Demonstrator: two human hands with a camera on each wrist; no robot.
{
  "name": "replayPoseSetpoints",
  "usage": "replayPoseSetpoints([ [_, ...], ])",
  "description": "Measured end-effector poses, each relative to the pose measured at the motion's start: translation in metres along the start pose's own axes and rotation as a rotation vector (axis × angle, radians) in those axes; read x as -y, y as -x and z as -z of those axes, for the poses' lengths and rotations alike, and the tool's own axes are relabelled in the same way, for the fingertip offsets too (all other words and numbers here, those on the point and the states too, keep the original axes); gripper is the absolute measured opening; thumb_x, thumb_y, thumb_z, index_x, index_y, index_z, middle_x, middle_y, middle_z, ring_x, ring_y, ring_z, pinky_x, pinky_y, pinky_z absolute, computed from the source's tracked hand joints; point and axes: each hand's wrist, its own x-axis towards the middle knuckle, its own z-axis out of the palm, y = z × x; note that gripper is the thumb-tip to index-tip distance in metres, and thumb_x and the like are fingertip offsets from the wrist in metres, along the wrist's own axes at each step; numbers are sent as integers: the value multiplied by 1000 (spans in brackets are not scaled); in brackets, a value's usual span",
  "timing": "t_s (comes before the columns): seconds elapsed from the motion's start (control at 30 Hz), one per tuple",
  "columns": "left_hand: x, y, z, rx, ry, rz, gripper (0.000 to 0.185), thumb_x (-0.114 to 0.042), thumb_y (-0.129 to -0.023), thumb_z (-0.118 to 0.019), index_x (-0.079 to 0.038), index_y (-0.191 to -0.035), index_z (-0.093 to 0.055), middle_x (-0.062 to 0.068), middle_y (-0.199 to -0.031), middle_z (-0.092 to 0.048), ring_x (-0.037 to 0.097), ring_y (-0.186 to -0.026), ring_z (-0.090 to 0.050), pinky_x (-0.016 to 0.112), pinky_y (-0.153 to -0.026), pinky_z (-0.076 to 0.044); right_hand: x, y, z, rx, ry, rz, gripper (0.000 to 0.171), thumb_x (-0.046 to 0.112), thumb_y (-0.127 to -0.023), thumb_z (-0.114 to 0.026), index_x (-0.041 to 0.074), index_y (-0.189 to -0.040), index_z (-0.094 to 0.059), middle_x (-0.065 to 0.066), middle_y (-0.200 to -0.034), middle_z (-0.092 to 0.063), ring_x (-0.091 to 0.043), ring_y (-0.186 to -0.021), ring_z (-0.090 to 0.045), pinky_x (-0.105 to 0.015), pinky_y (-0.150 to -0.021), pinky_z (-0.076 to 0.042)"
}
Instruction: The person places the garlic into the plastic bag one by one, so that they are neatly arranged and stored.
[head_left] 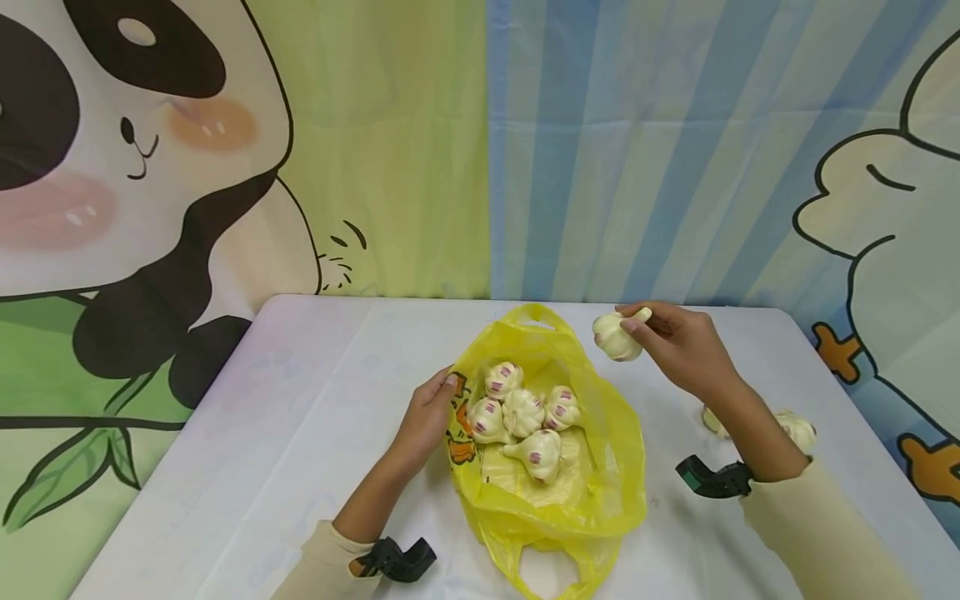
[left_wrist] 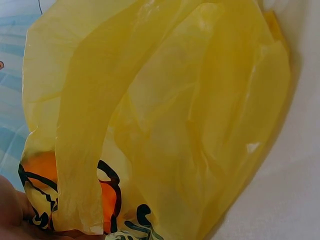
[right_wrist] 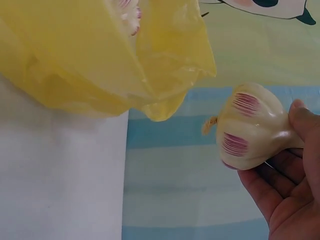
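Note:
A garlic bulb (head_left: 617, 337) with purple streaks is pinched by its stem in my right hand (head_left: 686, 350), up beyond the right side of a yellow plastic bag (head_left: 618, 442). In the right wrist view, thumb and fingers hold that bulb, its root end pointing away from the palm. My left hand (head_left: 427, 421) grips the bag's left rim, where an orange and black print (left_wrist: 107, 200) shows. The bag lies on the table with its mouth spread wide. Several garlic bulbs (head_left: 522, 412) sit inside it, mostly grouped toward the far side.
More garlic (head_left: 797, 429) lies on the white table (head_left: 300, 467) to the right, partly hidden behind my right forearm. Behind the table's far edge hangs a printed curtain (head_left: 420, 150) with a panda. A black camera mount (head_left: 716, 479) is strapped to each wrist.

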Motion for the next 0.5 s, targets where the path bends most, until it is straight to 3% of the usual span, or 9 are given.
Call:
replayPoseSetpoints([
  [0.17,-1,0,0,6,5,1,46,-29,-107,-35,-4,-146,-43,14,-137,-53,26,-123,-50,47,-104,-38,6,-6,-2,31,15,68,22,10,-96,-63,4,-115,-69,-12,-116,-68,-27,-96,-68,-9,-79,-46],
  [0.5,0,-1,-1,-5,-2,12,45,-31,-107,-37,-7,-144,-47,13,-135,-55,24,-119,-53,46,-103,-39,17,-15,-9,87,-30,99,24,13,-96,-63,6,-118,-68,-6,-117,-68,-18,-96,-68,-17,-78,-52],
])
